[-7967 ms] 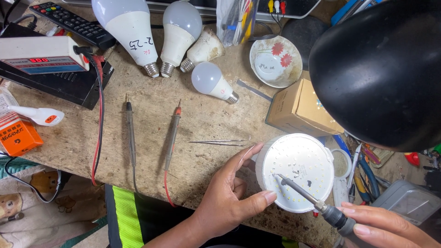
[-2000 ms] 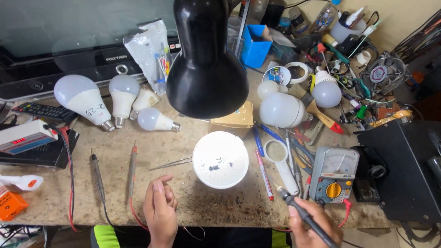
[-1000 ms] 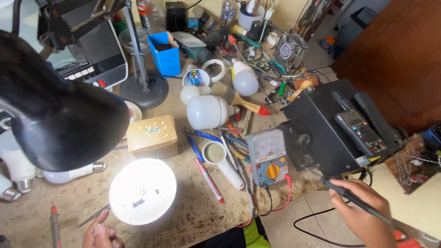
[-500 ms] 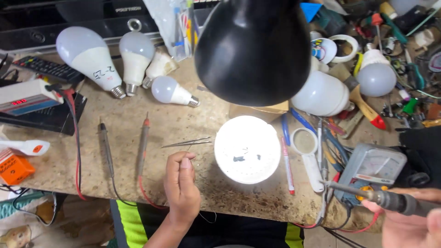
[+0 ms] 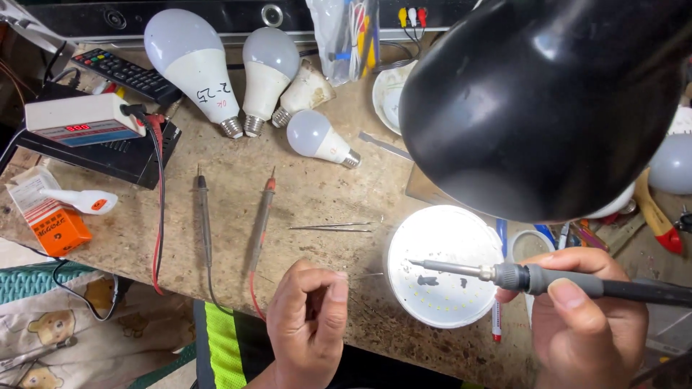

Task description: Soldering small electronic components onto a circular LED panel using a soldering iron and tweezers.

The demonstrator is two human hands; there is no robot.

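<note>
The right hand (image 5: 587,317) grips a soldering iron (image 5: 548,277), its tip over the round LED board (image 5: 441,266) (near counter (image 5: 303,194) edge). Left hand (image 5: 306,324) curled, pinching something unclear. Soldering looks underway; touching a pad needs steadiness.

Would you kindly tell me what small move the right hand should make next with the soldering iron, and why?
Probably lower the soldering iron tip onto the round LED plate: the right hand holds it just above the dark spots there, while the left hand rests beside the plate.
</note>
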